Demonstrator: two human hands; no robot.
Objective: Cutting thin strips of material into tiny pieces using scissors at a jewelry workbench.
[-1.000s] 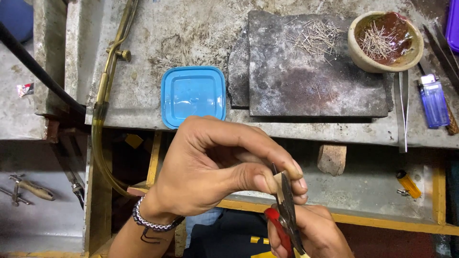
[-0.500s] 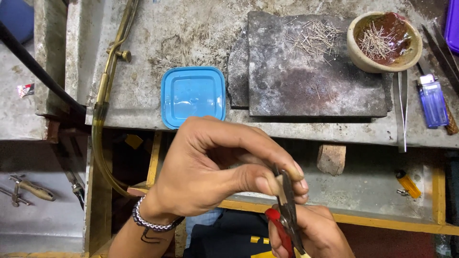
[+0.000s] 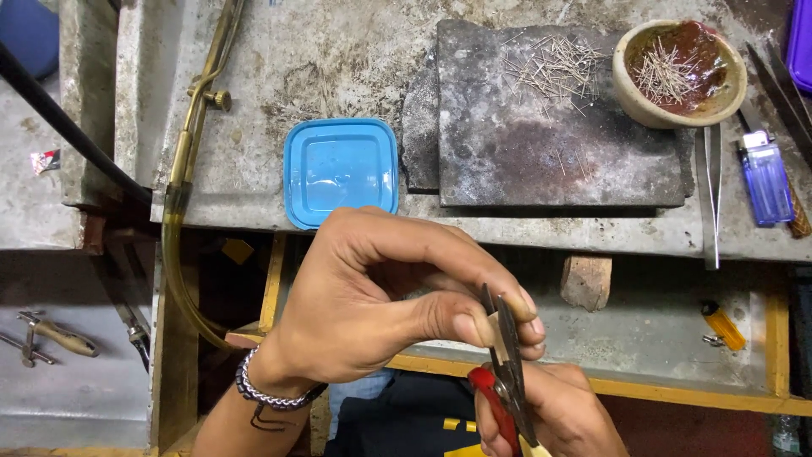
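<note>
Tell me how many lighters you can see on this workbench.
2. A blue lighter lies at the right edge of the bench top, beside the tweezers. A yellow lighter lies on the lower shelf below. Others may be hidden out of frame.

The pliers [image 3: 506,372] had red handles and dark jaws. The square lid [image 3: 341,172] was bright blue, the lighter [image 3: 764,178] translucent blue with a silver cap, and a second lighter [image 3: 721,326] yellow. The bowl [image 3: 628,83] was tan outside and reddish-brown inside. The slab [image 3: 541,161] was sooty grey, the torch [image 3: 196,127] brass, the bracelet [image 3: 269,394] beaded black and white
</note>
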